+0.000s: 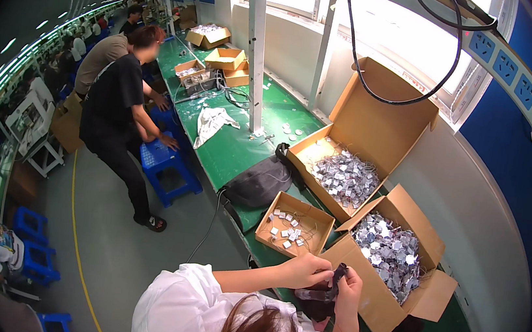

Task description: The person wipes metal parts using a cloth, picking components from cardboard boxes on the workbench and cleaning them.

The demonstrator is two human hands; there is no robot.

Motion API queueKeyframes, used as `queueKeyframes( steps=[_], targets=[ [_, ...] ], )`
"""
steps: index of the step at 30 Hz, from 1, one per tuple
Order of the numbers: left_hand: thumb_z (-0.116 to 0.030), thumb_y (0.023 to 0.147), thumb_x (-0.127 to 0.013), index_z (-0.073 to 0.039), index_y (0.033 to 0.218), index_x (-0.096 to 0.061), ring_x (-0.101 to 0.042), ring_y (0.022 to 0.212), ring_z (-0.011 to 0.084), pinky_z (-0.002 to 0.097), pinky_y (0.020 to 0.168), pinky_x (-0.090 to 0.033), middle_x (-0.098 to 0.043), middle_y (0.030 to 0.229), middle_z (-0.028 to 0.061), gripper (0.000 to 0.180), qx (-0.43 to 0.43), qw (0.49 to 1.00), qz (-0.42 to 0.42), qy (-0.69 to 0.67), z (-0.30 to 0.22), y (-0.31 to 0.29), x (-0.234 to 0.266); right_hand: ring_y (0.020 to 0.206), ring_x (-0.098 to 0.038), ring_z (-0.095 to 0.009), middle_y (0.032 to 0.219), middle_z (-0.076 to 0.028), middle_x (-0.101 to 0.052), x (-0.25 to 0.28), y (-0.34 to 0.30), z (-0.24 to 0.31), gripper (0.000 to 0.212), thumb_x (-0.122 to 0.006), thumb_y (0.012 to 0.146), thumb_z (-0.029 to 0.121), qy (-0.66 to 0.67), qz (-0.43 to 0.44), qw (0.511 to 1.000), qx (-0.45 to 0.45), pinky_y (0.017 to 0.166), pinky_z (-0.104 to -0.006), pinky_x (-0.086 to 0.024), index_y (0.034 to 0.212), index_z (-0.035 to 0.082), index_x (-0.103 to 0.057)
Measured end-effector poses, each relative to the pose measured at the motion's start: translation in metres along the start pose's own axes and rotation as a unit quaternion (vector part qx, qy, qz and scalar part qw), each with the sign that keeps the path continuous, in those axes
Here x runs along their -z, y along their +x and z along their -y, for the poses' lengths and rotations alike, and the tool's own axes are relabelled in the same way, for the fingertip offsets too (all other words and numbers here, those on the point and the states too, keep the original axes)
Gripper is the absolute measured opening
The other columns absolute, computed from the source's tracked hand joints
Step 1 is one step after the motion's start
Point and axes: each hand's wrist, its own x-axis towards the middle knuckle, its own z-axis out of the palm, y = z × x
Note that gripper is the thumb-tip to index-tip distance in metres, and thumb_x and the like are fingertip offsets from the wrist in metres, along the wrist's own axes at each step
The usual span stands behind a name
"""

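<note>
My left hand (307, 272) is closed, its fingertips pinching the edge of a dark strap-like piece (337, 274). My right hand (348, 300) grips the same piece from the other side, fingers wrapped round it. The piece looks soft and dark; its exact kind I cannot make out. Below it, between my forearms, hangs a dark, partly see-through bundle (315, 295), largely hidden. Just beyond my left hand lies a shallow cardboard tray (264, 234) with several small white square parts (291, 233) on thin wires. Beside my right hand stands an open carton (364, 295) full of shiny silver pieces (387, 252).
A larger open carton (387, 108) holds many small wired parts. A black bag (257, 183) and a white cloth (213, 125) lie on the green bench (228, 152). A black cable (394, 102) hangs overhead. To the left, a person (116, 100) leans over a blue stool (164, 166).
</note>
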Motion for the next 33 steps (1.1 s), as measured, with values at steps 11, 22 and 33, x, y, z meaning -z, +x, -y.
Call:
queueKeyframes(
  steps=[11, 22, 33],
  targets=[
    [-0.015, 0.081, -0.053, 0.000, 0.076, -0.056, -0.056, 0.058, 0.0298, 0.0339, 0.054, -0.043, -0.056, 0.063, 0.0159, 0.016, -0.027, 1.000, -0.004, 0.000, 0.000, -0.001, -0.005, 0.056, -0.053, -0.008, 0.065, -0.002, -0.054, 0.012, 0.003, -0.002, 0.012, -0.050, 0.085, 0.013, 0.086, 0.041, 0.992, -0.082, 0.049, -0.0171, -0.043, 0.080, 0.002, -0.054],
    [-0.015, 0.079, -0.054, -0.001, 0.075, -0.054, -0.054, 0.054, 0.0326, 0.0364, 0.050, -0.042, -0.053, 0.058, 0.0165, 0.015, -0.079, 0.996, -0.029, 0.042, -0.001, -0.001, -0.007, 0.071, -0.057, -0.011, 0.084, -0.007, -0.056, 0.015, 0.004, -0.014, 0.014, -0.050, 0.083, 0.006, 0.145, -0.024, 0.986, -0.076, 0.058, -0.0208, -0.048, 0.095, -0.002, -0.049],
    [-0.016, 0.079, -0.055, -0.002, 0.075, -0.054, -0.055, 0.055, 0.0327, 0.0368, 0.051, -0.043, -0.053, 0.059, 0.0167, 0.014, -0.082, 0.994, -0.037, 0.058, 0.001, -0.004, -0.008, 0.073, -0.058, -0.014, 0.084, -0.008, -0.057, 0.015, 0.001, -0.016, 0.014, -0.046, 0.087, 0.011, 0.154, 0.015, 0.982, -0.111, 0.065, -0.0278, -0.051, 0.095, 0.000, -0.050]
  ],
)
